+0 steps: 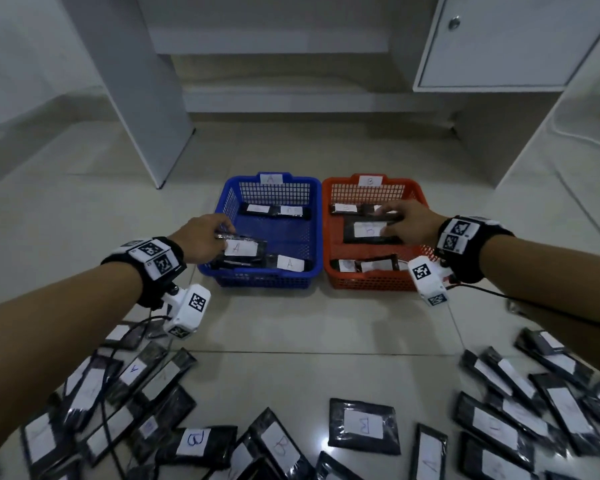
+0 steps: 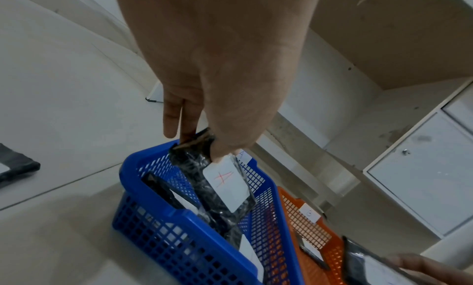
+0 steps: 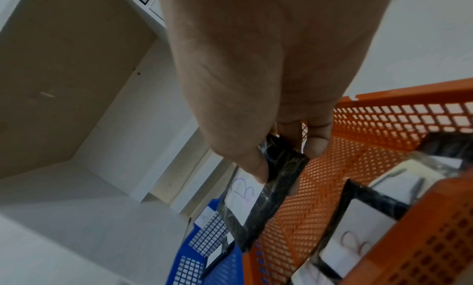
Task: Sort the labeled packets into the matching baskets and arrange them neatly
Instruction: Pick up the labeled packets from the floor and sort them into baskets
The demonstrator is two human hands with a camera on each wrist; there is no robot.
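Two baskets stand side by side on the floor (image 1: 291, 323), touching: a blue basket (image 1: 222, 209) tagged A on the left and an orange basket (image 1: 417, 194) tagged B on the right. The left hand (image 1: 201, 237) pinches one A packet (image 1: 241, 249) by its end, thumb on the label side and fingers behind, holding it over the blue basket's near left corner. Three more packets lie in that basket: two along the far wall and one at the near edge. The right hand (image 1: 409, 221) grips one B packet (image 1: 368, 232) the same way, over the middle of the orange basket. At least four other packets lie there, two at the far wall and two at the near edge. Loose packets (image 1: 362, 426) are strewn over the near floor, well over twenty, in a left cluster, a right cluster and a few between; blur keeps me from an exact count.
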